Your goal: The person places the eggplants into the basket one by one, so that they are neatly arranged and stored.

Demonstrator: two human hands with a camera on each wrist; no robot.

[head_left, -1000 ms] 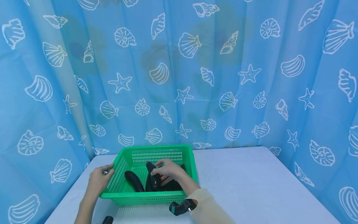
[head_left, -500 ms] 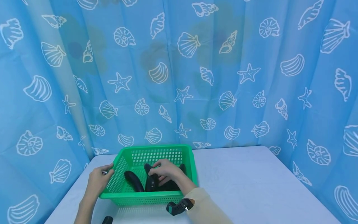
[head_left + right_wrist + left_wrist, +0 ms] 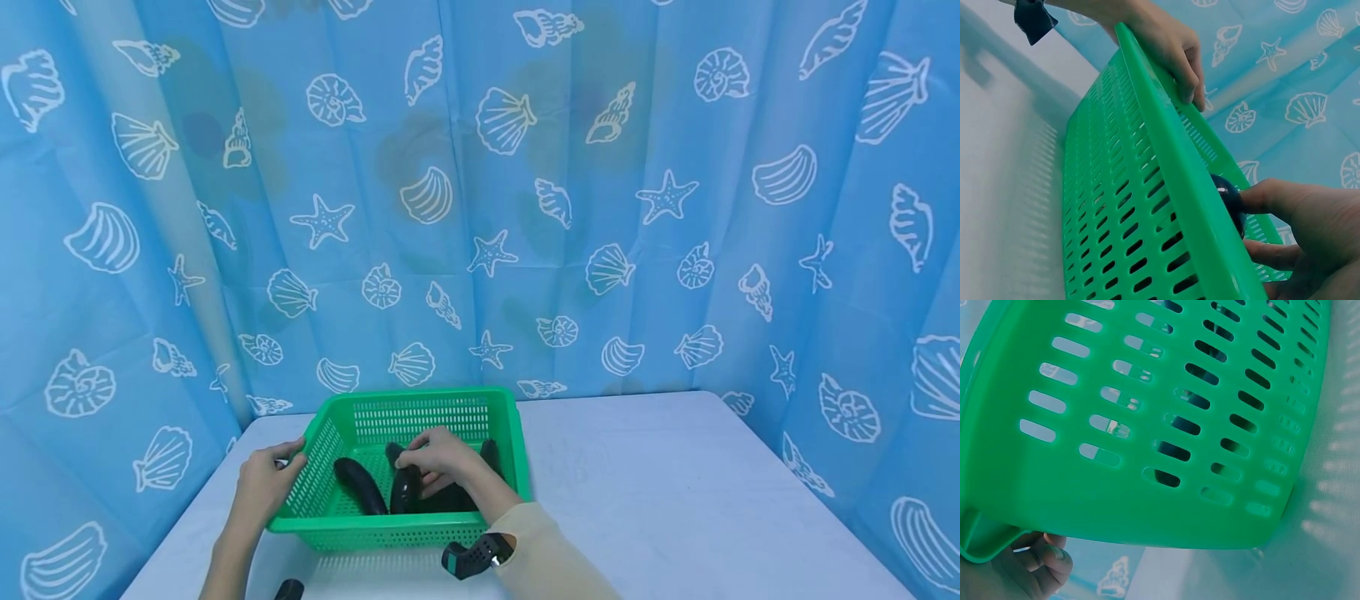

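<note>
A green plastic basket point(image 3: 390, 522) with slotted walls stands on the table and holds several dark eggplants. My left hand point(image 3: 262, 483) grips its left rim; in the left wrist view, the curled fingers of that hand point(image 3: 1038, 565) show at the basket's corner. Inside the basket, my right hand point(image 3: 446, 460) pinches a glossy eggplant point(image 3: 406, 492) between thumb and fingers. The right wrist view shows this eggplant point(image 3: 1232, 203) just past the near rim. Another eggplant point(image 3: 360, 485) lies to the left of it. More eggplants point(image 3: 490, 454) lie to the right, partly hidden by the right hand and forearm.
A white-covered table point(image 3: 660, 483) extends to the right of the basket. Behind it hangs a blue curtain point(image 3: 480, 208) with white shell and starfish prints. A black strap point(image 3: 476, 557) is on the right wrist, and another black piece point(image 3: 288, 590) appears by the left forearm.
My right hand has shifted slightly left, and the eggplant it pinches has moved left and a little lower with it. The left hand and the basket stay in place.
</note>
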